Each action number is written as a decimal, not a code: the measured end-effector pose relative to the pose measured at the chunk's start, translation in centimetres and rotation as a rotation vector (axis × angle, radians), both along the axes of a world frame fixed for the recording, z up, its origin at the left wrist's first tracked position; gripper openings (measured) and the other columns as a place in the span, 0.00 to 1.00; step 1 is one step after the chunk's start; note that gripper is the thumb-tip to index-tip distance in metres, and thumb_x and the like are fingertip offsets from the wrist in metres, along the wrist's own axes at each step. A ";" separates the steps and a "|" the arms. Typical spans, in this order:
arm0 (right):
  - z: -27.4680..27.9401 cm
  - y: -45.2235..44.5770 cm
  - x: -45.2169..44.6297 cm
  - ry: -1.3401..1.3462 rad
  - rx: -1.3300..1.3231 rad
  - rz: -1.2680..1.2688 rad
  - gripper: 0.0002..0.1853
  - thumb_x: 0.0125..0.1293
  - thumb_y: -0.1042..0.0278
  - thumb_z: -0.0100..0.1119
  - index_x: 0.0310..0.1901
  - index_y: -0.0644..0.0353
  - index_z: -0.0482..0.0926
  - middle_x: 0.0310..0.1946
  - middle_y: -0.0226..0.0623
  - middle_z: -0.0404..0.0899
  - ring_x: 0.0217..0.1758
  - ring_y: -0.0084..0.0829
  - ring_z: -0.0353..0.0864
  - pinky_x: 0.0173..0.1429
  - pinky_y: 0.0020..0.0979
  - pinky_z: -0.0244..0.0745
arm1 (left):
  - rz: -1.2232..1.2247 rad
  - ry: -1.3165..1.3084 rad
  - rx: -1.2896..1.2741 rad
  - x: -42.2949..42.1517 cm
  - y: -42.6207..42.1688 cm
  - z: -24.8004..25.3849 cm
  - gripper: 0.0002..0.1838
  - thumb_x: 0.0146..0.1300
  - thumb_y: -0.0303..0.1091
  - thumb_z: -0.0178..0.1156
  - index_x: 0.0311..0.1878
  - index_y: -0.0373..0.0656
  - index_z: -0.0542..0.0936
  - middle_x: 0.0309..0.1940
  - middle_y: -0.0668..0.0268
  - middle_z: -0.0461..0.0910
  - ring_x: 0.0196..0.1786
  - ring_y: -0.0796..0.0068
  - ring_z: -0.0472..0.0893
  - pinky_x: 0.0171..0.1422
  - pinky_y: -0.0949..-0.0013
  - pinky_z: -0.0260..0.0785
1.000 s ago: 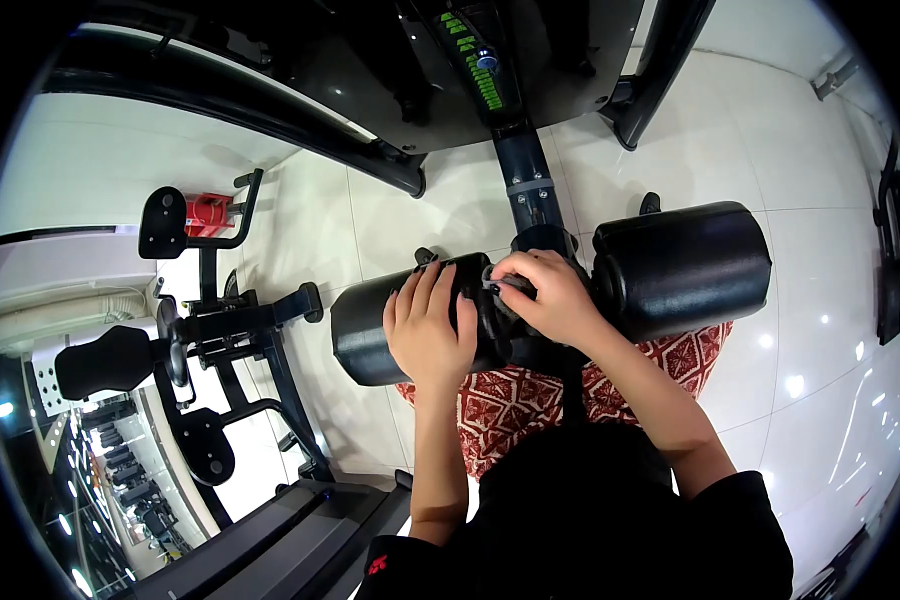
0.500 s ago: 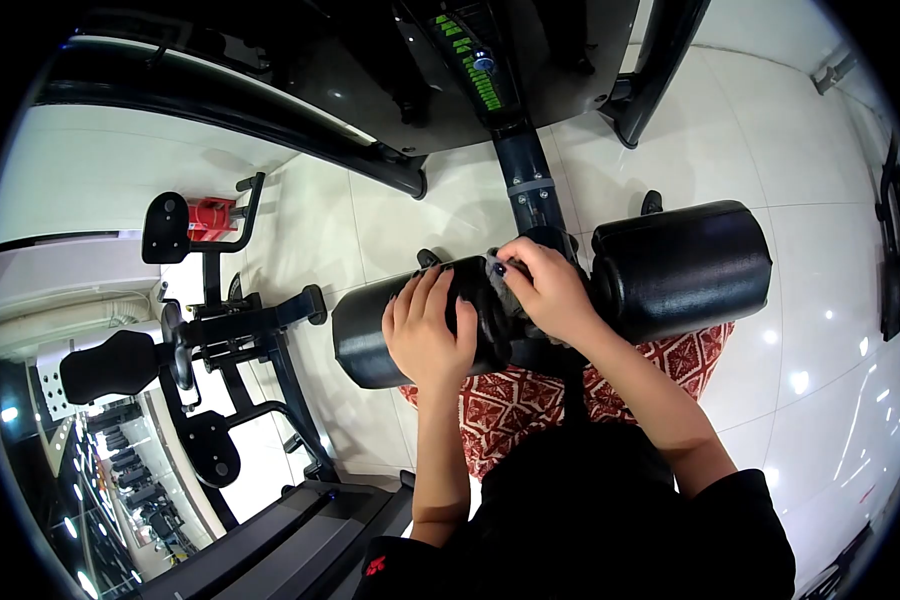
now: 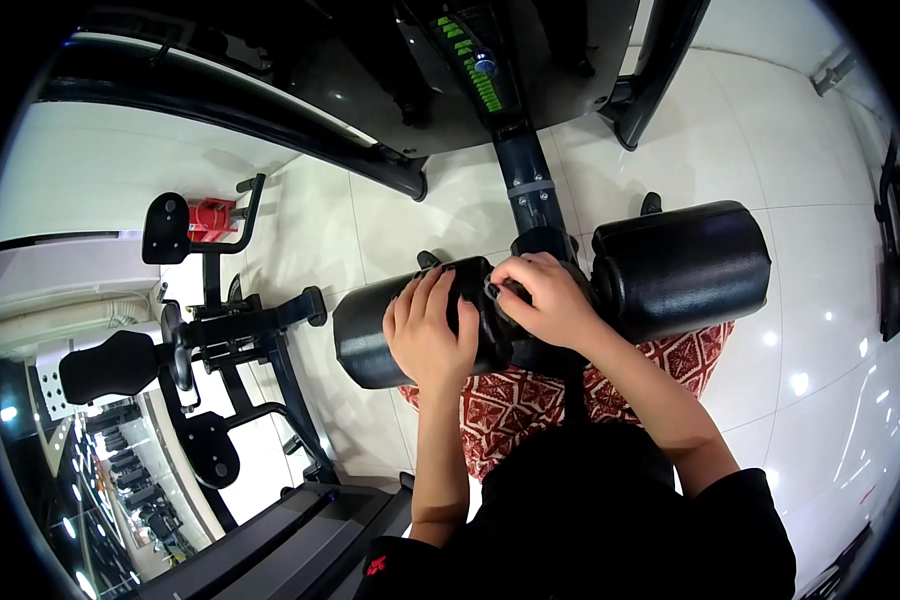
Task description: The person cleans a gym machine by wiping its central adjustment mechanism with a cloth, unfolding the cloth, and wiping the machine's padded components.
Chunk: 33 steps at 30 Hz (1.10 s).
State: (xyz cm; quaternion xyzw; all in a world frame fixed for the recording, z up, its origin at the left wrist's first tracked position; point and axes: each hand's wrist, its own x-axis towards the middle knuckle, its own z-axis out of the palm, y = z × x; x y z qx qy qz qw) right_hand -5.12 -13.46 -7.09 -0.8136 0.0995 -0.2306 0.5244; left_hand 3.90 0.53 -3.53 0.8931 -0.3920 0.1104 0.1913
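Observation:
My left hand (image 3: 430,330) lies flat on the left black roller pad (image 3: 362,335), its fingers stretched out over the padding. Beside it, my right hand (image 3: 545,300) is closed at the inner end of that pad. A small piece of grey cloth (image 3: 491,289) shows at its fingertips; the rest is hidden under the hand. To the right is the second black roller pad (image 3: 685,270), apart from both hands. Between the pads, a dark metal post (image 3: 530,190) runs forward to the machine.
Ahead stands the machine's dark shroud with a green-marked weight stack (image 3: 470,60). Another exercise machine (image 3: 225,330) is at left, with a red object (image 3: 210,218) behind it. Under the pads is red patterned fabric (image 3: 510,410). Pale glossy tiles (image 3: 810,260) cover the floor.
My right hand has lowered and its fingers have curled further round the grey cloth, so less of the cloth shows. My left hand has stayed on the pad.

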 end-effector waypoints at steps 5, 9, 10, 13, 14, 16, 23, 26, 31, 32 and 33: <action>0.1 0.0 0.1 0.031 0.065 -0.060 0.09 0.56 0.71 0.61 0.39 0.59 0.76 0.34 0.38 0.79 0.40 0.42 0.78 0.51 0.36 0.69 | 0.000 -0.040 -0.015 -0.2 0.2 -0.1 0.17 0.57 0.39 0.56 0.49 0.48 0.83 0.51 0.67 0.82 0.57 0.64 0.78 0.64 0.59 0.61; 0.4 -0.3 -0.3 -0.017 -0.022 0.046 0.10 0.55 0.71 0.62 0.39 0.59 0.76 0.33 0.37 0.79 0.39 0.41 0.78 0.50 0.36 0.69 | -0.011 -0.007 -0.009 0.2 0.0 0.0 0.17 0.57 0.39 0.57 0.49 0.48 0.82 0.51 0.67 0.82 0.57 0.64 0.78 0.64 0.59 0.62; 0.3 -0.4 -0.3 -0.043 -0.053 0.101 0.10 0.55 0.70 0.63 0.39 0.59 0.76 0.34 0.37 0.79 0.39 0.41 0.78 0.50 0.36 0.69 | -0.013 0.003 -0.007 0.2 -0.1 0.1 0.17 0.57 0.39 0.57 0.49 0.48 0.82 0.51 0.67 0.83 0.57 0.64 0.78 0.64 0.59 0.62; 0.2 -0.4 -0.4 -0.051 -0.060 0.089 0.10 0.55 0.72 0.62 0.39 0.59 0.76 0.35 0.36 0.80 0.41 0.39 0.78 0.51 0.36 0.69 | -0.021 0.008 -0.006 0.3 -0.1 0.0 0.17 0.57 0.39 0.57 0.49 0.45 0.82 0.51 0.65 0.82 0.56 0.62 0.78 0.65 0.57 0.61; 0.2 -0.3 -0.4 -0.052 -0.060 0.089 0.10 0.55 0.72 0.62 0.39 0.59 0.76 0.35 0.36 0.80 0.41 0.39 0.78 0.51 0.36 0.69 | -0.022 0.008 -0.007 0.2 -0.1 -0.1 0.17 0.57 0.39 0.57 0.49 0.45 0.82 0.51 0.65 0.82 0.56 0.62 0.78 0.65 0.57 0.61; 0.3 0.0 -0.4 -0.080 0.003 -0.010 0.10 0.56 0.73 0.61 0.40 0.59 0.77 0.37 0.35 0.81 0.42 0.38 0.78 0.52 0.35 0.68 | -0.017 -0.018 -0.012 0.0 0.0 -0.2 0.17 0.57 0.40 0.57 0.49 0.45 0.82 0.51 0.65 0.82 0.56 0.62 0.78 0.65 0.57 0.61; 0.1 0.0 -0.1 -0.043 -0.013 0.013 0.10 0.56 0.73 0.61 0.41 0.59 0.77 0.37 0.35 0.81 0.41 0.38 0.78 0.50 0.35 0.68 | 0.000 -0.022 -0.014 -0.2 0.3 -0.2 0.18 0.58 0.39 0.55 0.50 0.48 0.82 0.52 0.67 0.82 0.58 0.64 0.77 0.66 0.59 0.60; -0.2 0.0 0.0 -0.030 -0.003 0.005 0.10 0.55 0.73 0.60 0.40 0.60 0.76 0.35 0.37 0.81 0.39 0.39 0.78 0.50 0.35 0.68 | -0.014 -0.023 -0.016 -0.2 0.3 -0.3 0.18 0.58 0.40 0.57 0.50 0.46 0.81 0.52 0.66 0.81 0.57 0.62 0.77 0.65 0.57 0.60; 0.0 0.0 0.2 0.095 -0.065 0.005 0.09 0.51 0.71 0.59 0.35 0.60 0.76 0.29 0.39 0.79 0.36 0.41 0.78 0.49 0.37 0.68 | -0.013 -0.025 -0.016 -0.2 0.3 -0.3 0.18 0.58 0.40 0.57 0.50 0.46 0.81 0.52 0.66 0.81 0.57 0.62 0.77 0.66 0.57 0.60; 0.0 0.0 0.2 0.094 -0.064 0.005 0.09 0.51 0.71 0.59 0.35 0.60 0.76 0.29 0.39 0.79 0.36 0.41 0.78 0.49 0.37 0.68 | -0.013 -0.026 -0.015 -0.2 0.3 -0.4 0.18 0.58 0.40 0.57 0.50 0.46 0.81 0.52 0.66 0.81 0.57 0.62 0.77 0.66 0.57 0.60; 0.0 -0.1 0.2 0.095 -0.062 0.016 0.09 0.50 0.71 0.59 0.34 0.60 0.76 0.28 0.39 0.78 0.35 0.41 0.78 0.49 0.37 0.68 | -0.015 -0.026 -0.019 -0.2 0.3 -0.4 0.18 0.57 0.40 0.57 0.50 0.46 0.81 0.52 0.66 0.81 0.57 0.62 0.77 0.66 0.57 0.60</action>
